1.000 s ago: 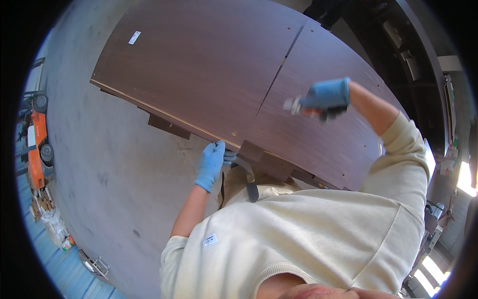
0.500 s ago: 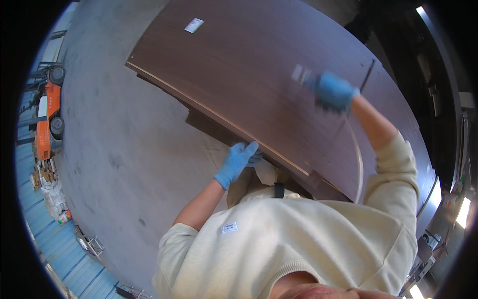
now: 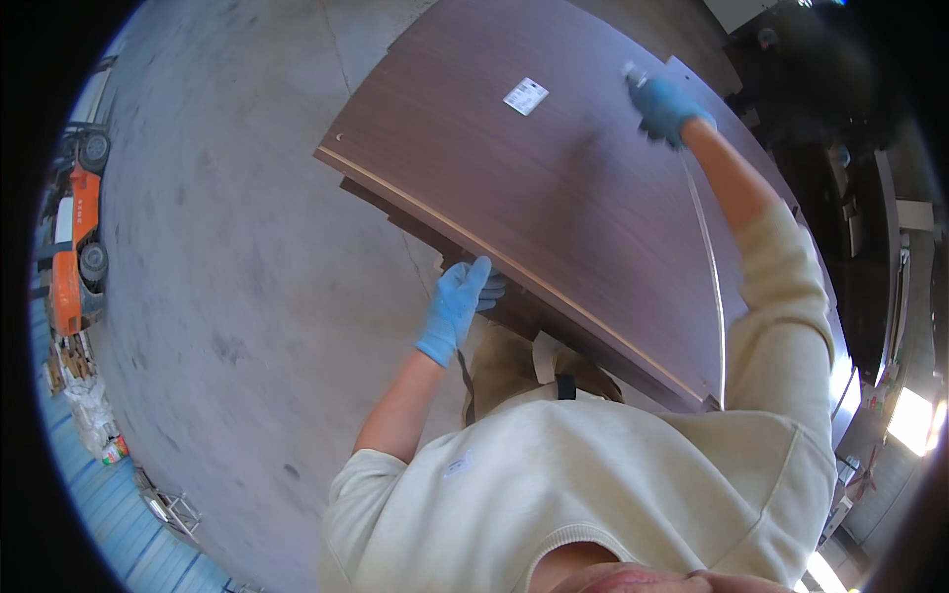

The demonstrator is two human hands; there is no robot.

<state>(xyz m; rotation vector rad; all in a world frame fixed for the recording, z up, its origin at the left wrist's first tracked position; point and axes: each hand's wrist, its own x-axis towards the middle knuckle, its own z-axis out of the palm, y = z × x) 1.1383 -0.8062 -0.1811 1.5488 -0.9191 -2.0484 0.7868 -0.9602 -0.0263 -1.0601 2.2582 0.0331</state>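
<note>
A large dark-brown wood-grain panel [image 3: 554, 188] lies on a stack of similar boards in front of me, a white label [image 3: 525, 96] on its top. My left hand [image 3: 460, 304], in a blue glove, grips the near edge, thumb up against it and the other fingers partly hidden. Over the far right part of the panel is my right hand [image 3: 672, 107], also blue-gloved. It is closed around a small pale-tipped hand tool [image 3: 635, 72], slightly blurred, whose exact kind I cannot make out. A thin whitish hose [image 3: 714, 282] runs from that hand down past the panel's near right edge.
Grey concrete floor [image 3: 227, 287] spreads to the left. An orange forklift [image 3: 79, 237] stands at the far left, with wrapped bundles [image 3: 94, 410] nearby. Dark stacked boards [image 3: 870, 287] are on the right.
My right hand has moved farther away across the panel with the tool. My left hand has shifted slightly left along the edge. The view has turned, bringing the panel's label nearer the middle.
</note>
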